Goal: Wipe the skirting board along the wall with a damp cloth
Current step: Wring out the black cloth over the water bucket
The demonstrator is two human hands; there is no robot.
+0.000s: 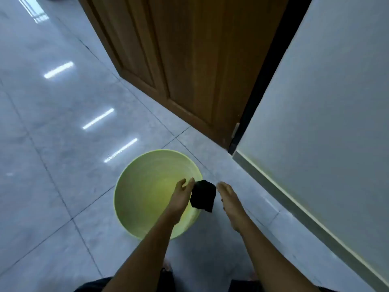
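A dark crumpled cloth (203, 196) hangs over the right rim of a pale green basin (145, 192) on the tiled floor. My left hand (182, 192) pinches the cloth's upper left corner between thumb and fingers. My right hand (228, 196) hovers just right of the cloth, fingers straight and together, not touching it. The grey skirting board (294, 207) runs along the foot of the pale wall (328, 106) from the door frame down to the lower right corner.
A brown wooden door (185, 60) stands ajar behind the basin, with a dark gap at its hinge side. Glossy grey floor tiles (52, 154) spread to the left. My knees in dark shorts show at the bottom edge.
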